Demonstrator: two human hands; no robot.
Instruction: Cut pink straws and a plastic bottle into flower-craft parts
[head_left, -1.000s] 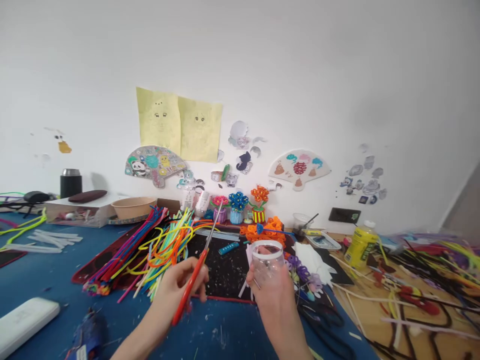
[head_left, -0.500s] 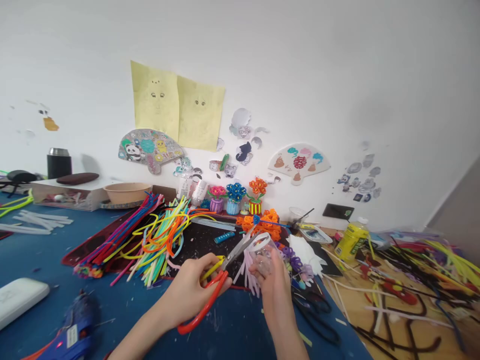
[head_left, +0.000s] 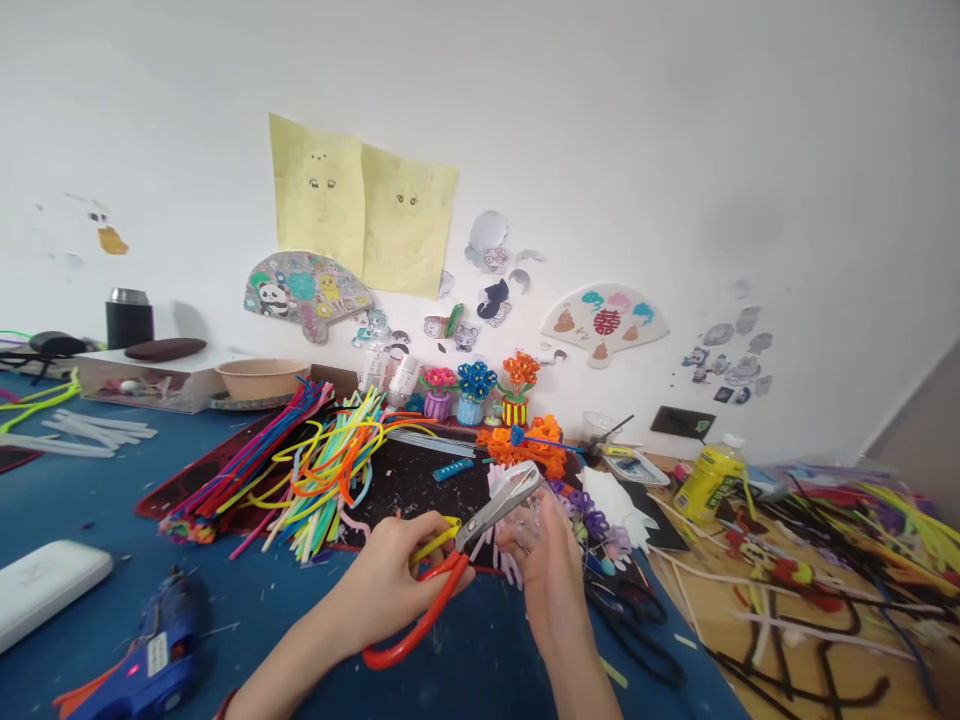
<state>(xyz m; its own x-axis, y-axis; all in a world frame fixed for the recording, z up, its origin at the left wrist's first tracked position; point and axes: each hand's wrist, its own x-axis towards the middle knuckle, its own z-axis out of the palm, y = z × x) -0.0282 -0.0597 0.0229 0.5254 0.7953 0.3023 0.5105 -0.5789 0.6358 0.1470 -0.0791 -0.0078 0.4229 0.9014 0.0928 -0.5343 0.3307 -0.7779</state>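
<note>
Your left hand (head_left: pixel 397 570) holds the steel scissors with one red and one yellow handle loop (head_left: pixel 491 512). Its fingers are curled round the handles. Your right hand (head_left: pixel 551 575) grips the clear plastic cup (head_left: pixel 527 518), its fingers and thumb wrapped about the wall. The cup is raised above the middle of the blue tabletop (head_left: pixel 255 590), tilted, with its mouth toward the far edge. The scissor blades point to the far right and overlap the cup's rim; whether they bite into the plastic you cannot tell from this view.

Left of your hands, a loose heap of multicoloured fuzzy stems (head_left: pixel 337 475) lies on the black tray with a dark red rim (head_left: pixel 154 500). Beyond your hands, toward the far edge, you have a short turquoise tube (head_left: pixel 453 470) and a pile of orange fuzzy loops (head_left: pixel 551 450). Three small potted flowers of fuzzy stems stand in a row near the far edge, pink (head_left: pixel 438 390), blue (head_left: pixel 476 392) and orange (head_left: pixel 517 388). Close to the near left corner lie a blue glue gun (head_left: pixel 154 655) and a white oblong case (head_left: pixel 49 590). Black-handled scissors (head_left: pixel 637 630) rest near the right edge, just beside your right hand.
</note>
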